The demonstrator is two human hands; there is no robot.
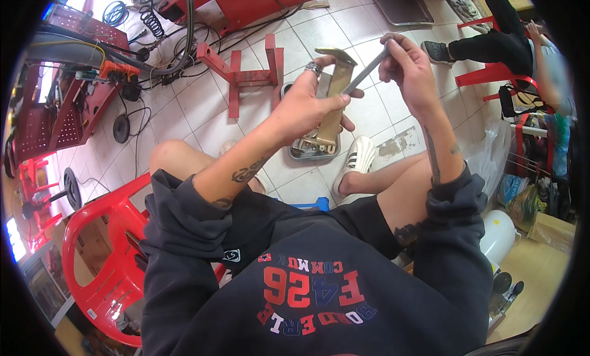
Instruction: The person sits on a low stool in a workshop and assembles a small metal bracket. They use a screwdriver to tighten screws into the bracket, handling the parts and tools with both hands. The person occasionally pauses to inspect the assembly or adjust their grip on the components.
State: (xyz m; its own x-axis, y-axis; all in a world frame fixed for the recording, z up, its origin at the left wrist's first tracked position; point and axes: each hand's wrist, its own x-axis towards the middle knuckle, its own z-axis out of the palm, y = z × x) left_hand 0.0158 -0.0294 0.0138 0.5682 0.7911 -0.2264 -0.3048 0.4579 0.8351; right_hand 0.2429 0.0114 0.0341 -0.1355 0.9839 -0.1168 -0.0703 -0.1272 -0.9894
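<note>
Above tiled floor (332, 36), left grip (309, 103) holds one bracket (339, 81), right grip (410, 72) one bar (370, 71).

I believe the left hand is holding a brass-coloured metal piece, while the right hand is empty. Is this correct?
Not entirely: the right hand is not empty. The head view shows it gripping one end of a grey metal bar. The left hand does hold the brass-coloured metal piece.

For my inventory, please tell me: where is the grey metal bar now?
In the head view, the grey metal bar is right of upper centre, slanting from the right hand at its upper end down to the left hand and the gold-coloured part.
</note>
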